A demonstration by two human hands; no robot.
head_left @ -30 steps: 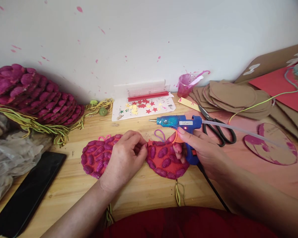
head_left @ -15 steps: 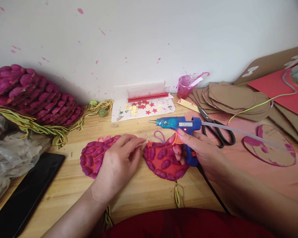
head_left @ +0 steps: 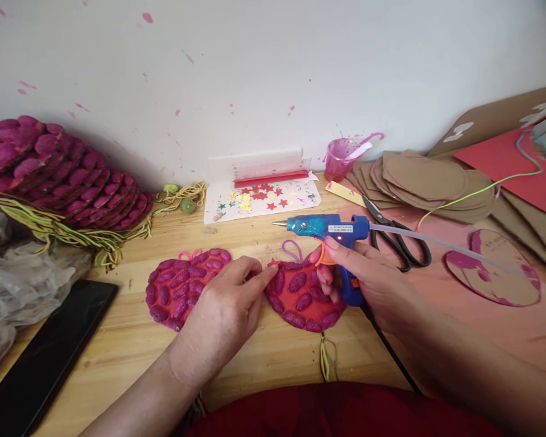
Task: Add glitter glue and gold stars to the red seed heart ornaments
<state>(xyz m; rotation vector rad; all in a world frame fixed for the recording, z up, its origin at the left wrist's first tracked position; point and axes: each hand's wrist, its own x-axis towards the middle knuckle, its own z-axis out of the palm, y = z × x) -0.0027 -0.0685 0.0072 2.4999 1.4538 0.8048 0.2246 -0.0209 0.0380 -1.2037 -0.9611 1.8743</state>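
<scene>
My right hand (head_left: 368, 267) is wrapped round a blue hot glue gun (head_left: 316, 224), a finger at its orange trigger and its metal nozzle pointing left. A clear glue stick (head_left: 418, 237) sticks out of its back. My left hand (head_left: 236, 297) has its fingers drawn together, the fingertips at a small red star (head_left: 273, 262) on the upper left edge of a heart-shaped ornament (head_left: 303, 298). That ornament is red, covered with magenta shells, with a purple loop on top. A second such heart (head_left: 179, 282) lies to the left, partly behind my left hand.
Red, yellow and green stars lie on a white sheet (head_left: 261, 203) at the back. Scissors (head_left: 398, 240), a pink-stained cup (head_left: 339, 159) and cardboard pieces (head_left: 423, 176) are at right. A stack of shell ornaments (head_left: 59, 170), plastic bags (head_left: 22, 303) and a black phone (head_left: 50, 358) are at left.
My left hand has shifted slightly right, and its fingertips now reach the red star at the ornament's edge. The right hand and glue gun have stayed in place.
</scene>
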